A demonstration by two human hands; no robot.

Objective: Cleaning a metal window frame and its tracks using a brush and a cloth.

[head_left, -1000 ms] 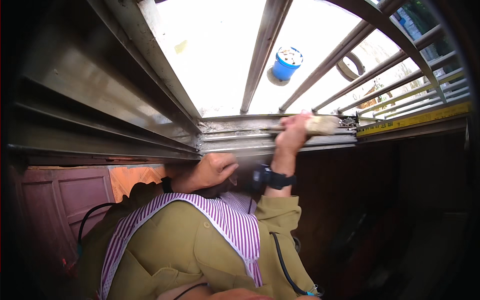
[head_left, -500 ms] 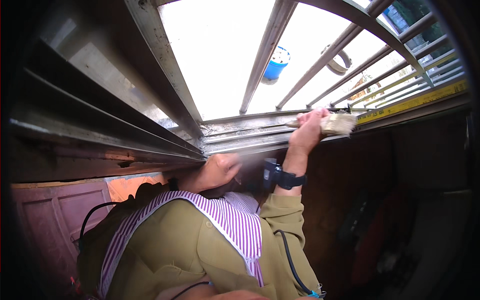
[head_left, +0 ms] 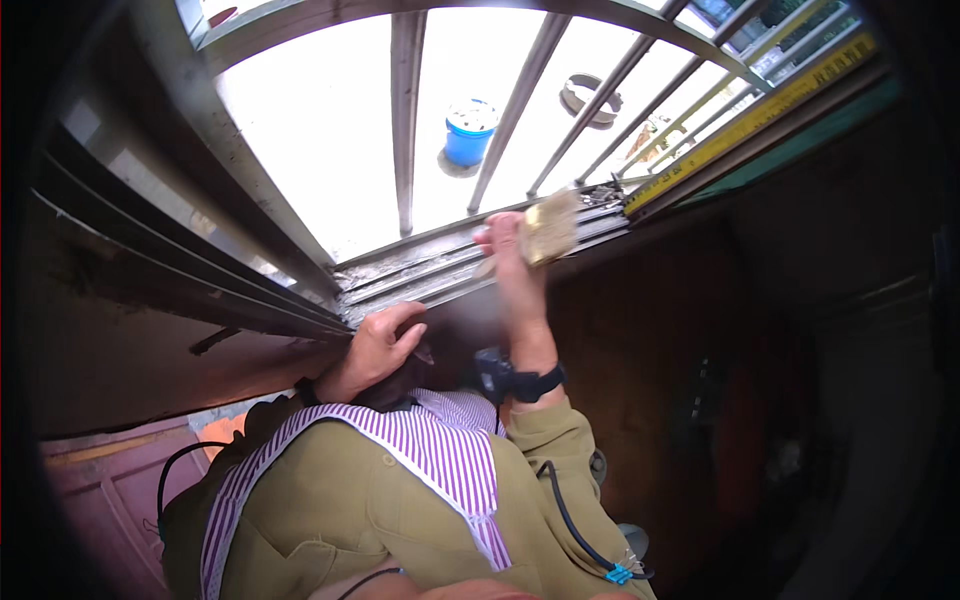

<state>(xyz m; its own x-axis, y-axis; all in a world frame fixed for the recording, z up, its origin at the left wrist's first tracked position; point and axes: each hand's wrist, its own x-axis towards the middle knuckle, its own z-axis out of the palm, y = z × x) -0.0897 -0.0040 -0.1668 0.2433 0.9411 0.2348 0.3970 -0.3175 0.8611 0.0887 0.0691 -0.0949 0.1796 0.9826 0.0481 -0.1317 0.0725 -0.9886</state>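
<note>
A flat paintbrush (head_left: 552, 228) with pale bristles is gripped in my right hand (head_left: 512, 262), fingers wrapped round its handle. It is slightly blurred and sits over the grooved metal window track (head_left: 450, 272), bristles pointing up and right. Whether the bristles touch the track, I cannot tell. My left hand (head_left: 380, 348) is at the left corner of the sill, by the foot of the side frame (head_left: 270, 190). Its thumb stands apart from the loosely bent fingers, and nothing shows in it. Dirt and debris (head_left: 600, 196) lie at the track's right end.
Metal bars (head_left: 407, 120) stand across the bright window opening. Beyond them are a blue bucket (head_left: 468, 135) with pale contents and a round hoop (head_left: 592, 100). A yellow strip (head_left: 760, 115) runs along the frame at right. Below left is a pinkish panelled door (head_left: 130, 490).
The view has shifted, with bucket and hoop now further left. My right hand has brought the brush left along the track. My left hand's curled fingers have loosened and spread.
</note>
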